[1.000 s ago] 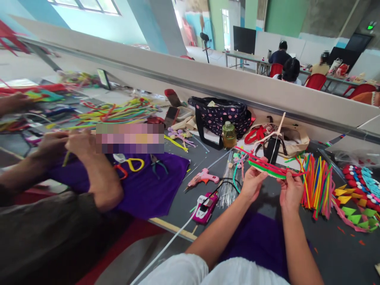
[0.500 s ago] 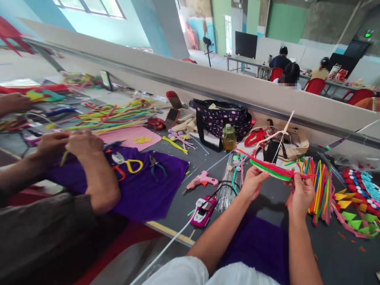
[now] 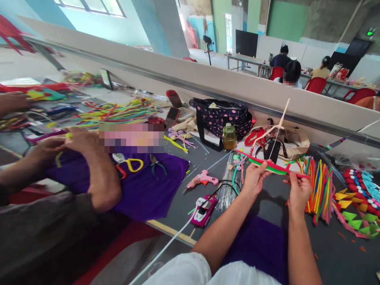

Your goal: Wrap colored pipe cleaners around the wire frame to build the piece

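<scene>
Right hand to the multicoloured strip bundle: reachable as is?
Probably yes: the right hand looks close to the multicoloured bundle, with nothing visible between them. It's pinching the red-and-green piece, so it would likely need to let go.

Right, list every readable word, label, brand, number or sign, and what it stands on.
None can be read.
Green lit sign, upper right: too small.
Propped screen: too blurred.
Pink glue gun: any marking too small.
Held red and green strips: no lettering visible.
</scene>
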A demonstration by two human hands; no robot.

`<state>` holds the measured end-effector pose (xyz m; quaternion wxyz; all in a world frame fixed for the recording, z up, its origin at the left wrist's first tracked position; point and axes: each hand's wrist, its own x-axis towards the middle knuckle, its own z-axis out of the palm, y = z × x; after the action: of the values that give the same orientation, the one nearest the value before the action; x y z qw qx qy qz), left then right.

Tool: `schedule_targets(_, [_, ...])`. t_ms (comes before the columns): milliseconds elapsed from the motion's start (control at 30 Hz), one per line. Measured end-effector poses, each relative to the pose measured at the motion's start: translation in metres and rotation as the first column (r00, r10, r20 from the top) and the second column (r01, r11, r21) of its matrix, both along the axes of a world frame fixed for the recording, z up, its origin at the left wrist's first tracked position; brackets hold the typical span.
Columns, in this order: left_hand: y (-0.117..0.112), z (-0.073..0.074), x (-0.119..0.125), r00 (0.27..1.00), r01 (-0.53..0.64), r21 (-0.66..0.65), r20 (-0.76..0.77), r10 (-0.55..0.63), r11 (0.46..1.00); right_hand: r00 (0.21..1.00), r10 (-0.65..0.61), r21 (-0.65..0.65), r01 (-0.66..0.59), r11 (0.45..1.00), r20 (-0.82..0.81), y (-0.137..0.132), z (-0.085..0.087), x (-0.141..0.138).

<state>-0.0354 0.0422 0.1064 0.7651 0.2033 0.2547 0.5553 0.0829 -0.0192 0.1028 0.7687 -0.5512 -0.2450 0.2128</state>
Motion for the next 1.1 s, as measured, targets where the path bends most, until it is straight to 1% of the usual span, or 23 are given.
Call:
schedule_targets(133, [-0.001, 0.000, 0.004, 1.000, -0.025, -0.013, -0.016, 0.024, 1.000, 0.998, 0.011, 0.003, -0.011, 1.000, -0.060, 0.006, 0.000, 0.004])
schedule_targets(300, [-0.002, 0.001, 0.011, 0.994, -0.091, -0.020, -0.061, 0.089, 0.996, 0.979, 0.114, -0.066, -0.126, 0.990, -0.168, 0.014, -0.002, 0.004])
schedule_targets(367, [-0.002, 0.000, 0.013, 0.990, -0.111, -0.008, -0.086, 0.110, 0.994, 0.970, 0.127, -0.080, -0.146, 0.986, -0.206, 0.015, -0.005, 0.003])
schedule_targets(433, [-0.003, -0.002, 0.013, 0.987, -0.126, -0.006, -0.099, 0.124, 0.992, 0.967, 0.106, -0.077, -0.127, 0.989, -0.231, 0.017, -0.008, 0.002])
schedule_targets(500, [-0.003, -0.004, 0.014, 0.986, -0.130, -0.021, -0.106, 0.127, 0.991, 0.971, 0.060, -0.070, -0.079, 0.994, -0.232, 0.019, -0.012, 0.001])
schedule_targets(600, [-0.002, -0.008, 0.015, 0.989, -0.104, -0.034, -0.108, 0.100, 0.994, 0.975, -0.002, -0.056, -0.011, 0.998, -0.220, 0.022, -0.017, 0.003])
schedule_targets(733, [0.003, -0.014, 0.014, 0.991, -0.092, -0.040, -0.102, 0.088, 0.995, 0.981, -0.045, -0.027, 0.041, 0.999, -0.190, 0.025, -0.021, 0.012])
schedule_targets(900, [0.016, -0.025, 0.007, 0.984, -0.143, -0.069, -0.118, 0.134, 0.987, 0.986, -0.034, -0.032, 0.029, 0.999, -0.166, 0.023, -0.024, 0.022])
schedule_targets(1100, [0.032, -0.038, -0.002, 0.965, -0.169, -0.030, -0.209, 0.159, 0.985, 0.979, 0.002, -0.057, -0.014, 0.998, -0.204, 0.022, -0.032, 0.033])
